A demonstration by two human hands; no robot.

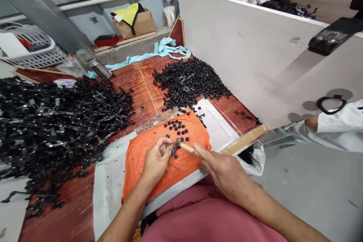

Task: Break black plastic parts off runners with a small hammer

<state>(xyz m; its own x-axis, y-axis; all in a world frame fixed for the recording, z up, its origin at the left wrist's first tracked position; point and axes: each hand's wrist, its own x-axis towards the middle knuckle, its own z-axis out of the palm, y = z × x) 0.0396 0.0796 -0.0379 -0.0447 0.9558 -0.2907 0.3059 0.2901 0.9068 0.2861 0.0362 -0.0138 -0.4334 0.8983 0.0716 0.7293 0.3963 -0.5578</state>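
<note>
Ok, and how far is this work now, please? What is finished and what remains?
It looks under way. Done: one heap may be finished pieces, the left heap or the right heap, but I cannot tell which. In hand: the left hand holds a small black part, the right hand a hammer-like tool. Left: probably the loose round pieces on the orange cloth.

Ok so our left hand (157, 157) pinches a small black part (174, 154) on the orange cloth (159, 166), our right gripping a wooden-handled tool (189, 148).
</note>
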